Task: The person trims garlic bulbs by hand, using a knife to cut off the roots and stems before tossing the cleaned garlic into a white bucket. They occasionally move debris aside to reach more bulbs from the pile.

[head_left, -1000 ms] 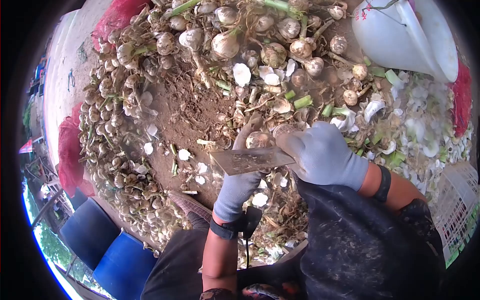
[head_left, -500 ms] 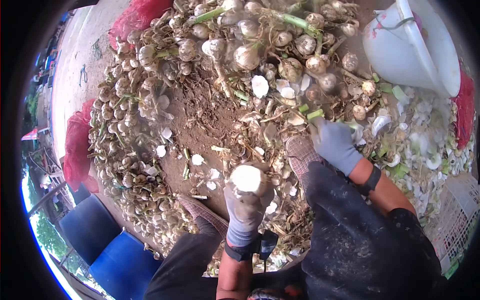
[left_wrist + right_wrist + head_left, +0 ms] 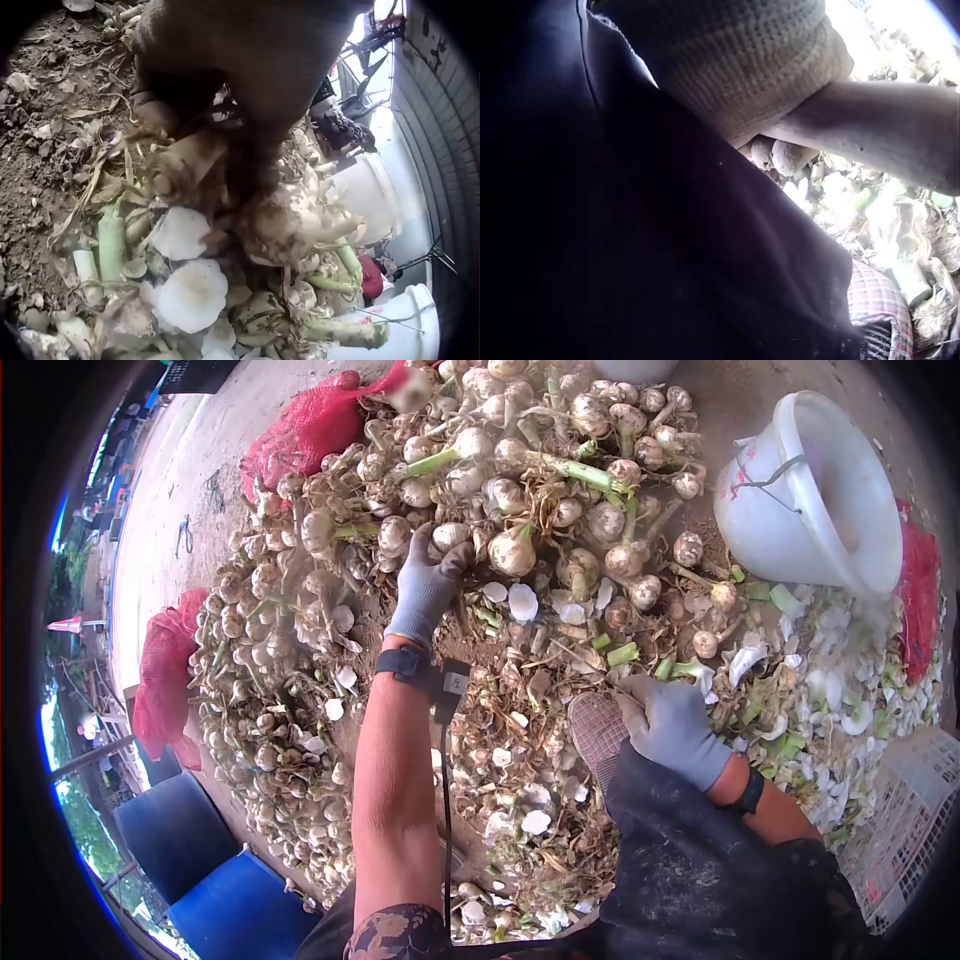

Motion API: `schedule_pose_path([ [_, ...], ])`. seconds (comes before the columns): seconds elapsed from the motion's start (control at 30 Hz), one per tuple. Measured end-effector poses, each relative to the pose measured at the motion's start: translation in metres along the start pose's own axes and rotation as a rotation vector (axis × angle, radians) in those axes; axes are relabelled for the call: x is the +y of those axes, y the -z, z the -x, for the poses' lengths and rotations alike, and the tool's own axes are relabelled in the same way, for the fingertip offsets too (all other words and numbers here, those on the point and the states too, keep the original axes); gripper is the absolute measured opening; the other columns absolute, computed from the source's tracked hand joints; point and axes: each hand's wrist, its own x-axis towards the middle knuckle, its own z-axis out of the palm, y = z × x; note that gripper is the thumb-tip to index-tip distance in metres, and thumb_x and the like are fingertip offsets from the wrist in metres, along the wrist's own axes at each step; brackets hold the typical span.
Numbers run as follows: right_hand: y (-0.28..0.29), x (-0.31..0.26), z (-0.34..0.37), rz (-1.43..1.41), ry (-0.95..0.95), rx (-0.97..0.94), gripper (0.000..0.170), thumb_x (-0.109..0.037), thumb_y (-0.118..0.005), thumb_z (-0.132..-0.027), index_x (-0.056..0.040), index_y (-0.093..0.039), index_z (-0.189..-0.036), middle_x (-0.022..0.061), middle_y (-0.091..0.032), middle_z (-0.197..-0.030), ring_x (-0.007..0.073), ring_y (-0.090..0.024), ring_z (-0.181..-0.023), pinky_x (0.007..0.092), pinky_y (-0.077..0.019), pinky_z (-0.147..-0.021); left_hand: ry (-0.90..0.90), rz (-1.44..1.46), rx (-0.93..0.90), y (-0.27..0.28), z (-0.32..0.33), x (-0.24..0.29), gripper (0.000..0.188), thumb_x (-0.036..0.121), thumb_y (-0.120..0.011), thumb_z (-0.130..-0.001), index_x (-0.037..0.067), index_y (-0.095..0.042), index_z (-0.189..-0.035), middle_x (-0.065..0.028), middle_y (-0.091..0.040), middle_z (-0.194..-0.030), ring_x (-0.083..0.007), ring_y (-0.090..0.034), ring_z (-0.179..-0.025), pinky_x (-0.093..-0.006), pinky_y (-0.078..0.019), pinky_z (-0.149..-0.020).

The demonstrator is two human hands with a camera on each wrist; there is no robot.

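Observation:
My gloved left hand (image 3: 421,595) reaches into the heap of dirty garlic bulbs, its thumb and fingers round a garlic bulb (image 3: 451,537). From the left wrist, the hand (image 3: 240,60) looks dark over a cut stem (image 3: 187,165) and papery bulbs. Beside the right knee my gloved right hand (image 3: 672,728) is curled round a cleaver, whose blade is hidden in the head view. A flat brownish blade (image 3: 877,131) sticks out from the glove (image 3: 757,67) in the right wrist view.
White slices (image 3: 522,602) and green stem pieces (image 3: 622,654) litter the soil. A white bucket (image 3: 750,510) stands at the far right, with a plastic crate (image 3: 905,820) nearer. Red mesh bags (image 3: 165,680) lie left, and blue barrels (image 3: 245,900) stand at the lower left.
The left hand held a bulb under the cleaver, then one with a white cut face; now it is forward in the heap, that bulb gone. The right hand moved back to the knee.

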Motion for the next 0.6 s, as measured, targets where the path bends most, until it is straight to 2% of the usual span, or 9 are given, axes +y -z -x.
schedule_pose_path([
  [0.03,-0.004,0.002,0.002,-0.010,-0.044,-0.005,0.009,-0.015,-0.064,-0.082,-0.0066,-0.065,-0.085,0.0134,-0.062,-0.064,0.0306,-0.063,-0.057,0.0399,-0.0487,-0.053,-0.039,0.089,-0.139,0.005,0.022,-0.013,0.060,0.013,-0.068,-0.088,0.005,-0.036,-0.138,-0.0059,-0.063,-0.088,-0.0056,-0.057,-0.078,-0.0202,-0.0469,-0.067],
  [0.1,-0.015,0.007,-0.003,-0.066,-0.084,-0.028,0.015,-0.020,-0.062,-0.082,-0.0117,-0.063,-0.094,0.0145,-0.062,-0.062,0.0341,-0.063,-0.060,0.0450,-0.0485,-0.055,0.286,0.100,-0.192,0.000,0.092,0.050,0.061,0.013,-0.068,-0.088,0.005,-0.034,-0.138,-0.0016,-0.058,-0.085,-0.0024,-0.053,-0.076,-0.0159,-0.0443,-0.063],
  [0.17,-0.028,0.005,-0.011,-0.113,-0.195,-0.150,0.017,-0.022,-0.060,-0.084,-0.0102,-0.063,-0.097,0.0156,-0.062,-0.063,0.0359,-0.064,-0.063,0.0465,-0.0490,-0.057,0.281,0.386,-0.213,-0.013,0.159,0.041,0.068,0.021,-0.070,-0.088,0.004,-0.031,-0.141,0.0001,-0.055,-0.087,-0.0034,-0.051,-0.073,-0.0169,-0.0437,-0.058],
  [0.2,-0.031,-0.002,-0.017,-0.128,-0.173,-0.207,0.018,-0.022,-0.058,-0.085,-0.0097,-0.062,-0.098,0.0162,-0.062,-0.064,0.0378,-0.063,-0.064,0.0475,-0.0495,-0.058,0.357,0.347,-0.231,-0.015,0.181,0.054,0.073,0.027,-0.070,-0.088,0.004,-0.028,-0.143,-0.0028,-0.058,-0.093,-0.0084,-0.056,-0.082,-0.0212,-0.0484,-0.066],
  [0.27,-0.043,-0.014,-0.022,-0.101,-0.004,-0.210,0.019,-0.021,-0.059,-0.085,-0.0070,-0.062,-0.097,0.0156,-0.062,-0.063,0.0361,-0.064,-0.061,0.0464,-0.0497,-0.056,0.436,0.337,-0.234,-0.023,0.205,0.078,0.079,0.030,-0.070,-0.088,0.003,-0.024,-0.146,-0.0074,-0.061,-0.104,-0.0148,-0.062,-0.091,-0.0262,-0.0534,-0.073],
  [0.3,-0.049,-0.017,-0.021,-0.074,0.086,-0.228,0.019,-0.021,-0.059,-0.084,-0.0061,-0.062,-0.096,0.0147,-0.062,-0.062,0.0348,-0.064,-0.059,0.0455,-0.0494,-0.055,0.488,0.466,-0.179,-0.031,0.208,0.099,0.070,0.031,-0.070,-0.087,0.002,-0.034,-0.140,-0.0075,-0.063,-0.104,-0.0155,-0.063,-0.091,-0.0266,-0.0526,-0.078],
  [0.37,-0.048,-0.024,-0.018,-0.036,0.147,-0.239,0.018,-0.021,-0.060,-0.083,-0.0062,-0.062,-0.093,0.0124,-0.061,-0.060,0.0322,-0.063,-0.057,0.0438,-0.0486,-0.053,0.497,0.644,-0.033,-0.038,0.212,0.100,0.073,0.027,-0.073,-0.086,-0.002,-0.032,-0.139,-0.0039,-0.061,-0.097,-0.0070,-0.057,-0.081,-0.0219,-0.0497,-0.069],
  [0.4,-0.045,-0.028,-0.015,0.003,0.215,-0.233,0.016,-0.021,-0.060,-0.082,-0.0064,-0.061,-0.090,0.0101,-0.060,-0.058,0.0297,-0.063,-0.055,0.0421,-0.0477,-0.050,0.515,0.568,-0.056,-0.032,0.214,0.107,0.066,0.022,-0.074,-0.084,-0.004,-0.038,-0.134,-0.0068,-0.063,-0.105,-0.0090,-0.060,-0.091,-0.0246,-0.0510,-0.076],
  [0.6,-0.034,-0.051,-0.016,0.090,0.496,-0.107,0.008,-0.018,-0.059,-0.081,-0.0110,-0.056,-0.079,0.0033,-0.056,-0.055,0.0224,-0.060,-0.050,0.0372,-0.0433,-0.047,0.460,0.222,-0.042,-0.030,0.234,0.107,0.058,0.019,-0.073,-0.082,-0.001,-0.043,-0.127,-0.0071,-0.063,-0.105,-0.0123,-0.060,-0.091,-0.0270,-0.0505,-0.079],
])
